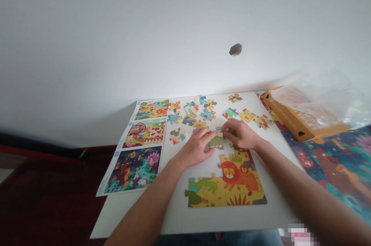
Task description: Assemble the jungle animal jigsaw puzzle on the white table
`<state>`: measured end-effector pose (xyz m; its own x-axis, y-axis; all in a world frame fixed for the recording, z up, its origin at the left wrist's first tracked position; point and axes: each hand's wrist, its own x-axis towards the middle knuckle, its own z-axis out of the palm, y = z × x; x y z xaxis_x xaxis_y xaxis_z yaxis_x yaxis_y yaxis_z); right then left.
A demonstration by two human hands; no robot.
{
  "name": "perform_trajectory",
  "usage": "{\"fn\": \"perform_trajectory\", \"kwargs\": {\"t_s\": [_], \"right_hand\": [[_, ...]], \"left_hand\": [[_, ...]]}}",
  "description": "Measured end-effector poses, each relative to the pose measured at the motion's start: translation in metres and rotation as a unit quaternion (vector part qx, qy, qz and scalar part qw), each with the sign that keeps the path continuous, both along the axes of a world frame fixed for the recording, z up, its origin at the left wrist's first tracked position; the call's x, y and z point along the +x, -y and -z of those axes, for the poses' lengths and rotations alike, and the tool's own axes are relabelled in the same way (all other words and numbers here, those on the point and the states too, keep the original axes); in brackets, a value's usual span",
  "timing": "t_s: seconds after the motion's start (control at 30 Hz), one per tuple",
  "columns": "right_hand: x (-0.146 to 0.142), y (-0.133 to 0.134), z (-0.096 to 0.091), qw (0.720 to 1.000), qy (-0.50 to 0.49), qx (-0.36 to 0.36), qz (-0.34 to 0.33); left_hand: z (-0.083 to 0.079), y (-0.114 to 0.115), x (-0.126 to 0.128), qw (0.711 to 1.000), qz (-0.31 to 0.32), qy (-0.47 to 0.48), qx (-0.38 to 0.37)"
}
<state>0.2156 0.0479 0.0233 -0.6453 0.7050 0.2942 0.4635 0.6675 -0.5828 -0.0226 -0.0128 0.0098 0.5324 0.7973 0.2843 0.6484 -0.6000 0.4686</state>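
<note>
Above the partly joined lion puzzle (238, 180), both hands are at a green puzzle piece (218, 142). My left hand (198, 145) has its fingers curled on the piece's left side, thumb low beside it. At the right edge, my right hand (239, 133) pinches with thumb and forefinger. Part of another green piece shows under the right palm, mostly hidden. The joined section shows two lions and a crocodile. A loose piece with green and blue (177, 135) lies left of my left hand.
Several loose puzzle pieces (208, 114) lie at the back of the white table (185, 219). On the left is a sheet of three pictures (145, 134). To the right are an orange puzzle box (290, 116), clear plastic wrapping (327, 103) and a dark picture sheet (339, 168).
</note>
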Motion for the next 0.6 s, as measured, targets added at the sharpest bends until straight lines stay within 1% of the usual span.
{"fn": "perform_trajectory", "kwargs": {"t_s": [0.1,0.17,0.27,0.43,0.6], "right_hand": [[0.000,-0.003,0.007,0.999,0.014,0.036,-0.010],[0.000,-0.004,0.010,0.998,0.030,0.047,-0.013],[0.001,-0.005,0.011,0.998,0.047,0.050,-0.012],[0.004,-0.008,0.013,0.997,0.053,0.049,-0.028],[0.006,-0.010,0.015,0.997,0.048,0.048,-0.028]], "left_hand": [[-0.002,0.000,-0.002,1.000,0.002,-0.009,0.010],[-0.004,0.000,-0.004,1.000,-0.002,-0.012,0.013],[-0.003,-0.001,-0.009,1.000,-0.011,-0.016,0.002],[0.002,-0.003,-0.016,0.999,-0.033,-0.021,0.001],[-0.001,-0.004,-0.018,0.999,-0.039,-0.024,0.007]]}}
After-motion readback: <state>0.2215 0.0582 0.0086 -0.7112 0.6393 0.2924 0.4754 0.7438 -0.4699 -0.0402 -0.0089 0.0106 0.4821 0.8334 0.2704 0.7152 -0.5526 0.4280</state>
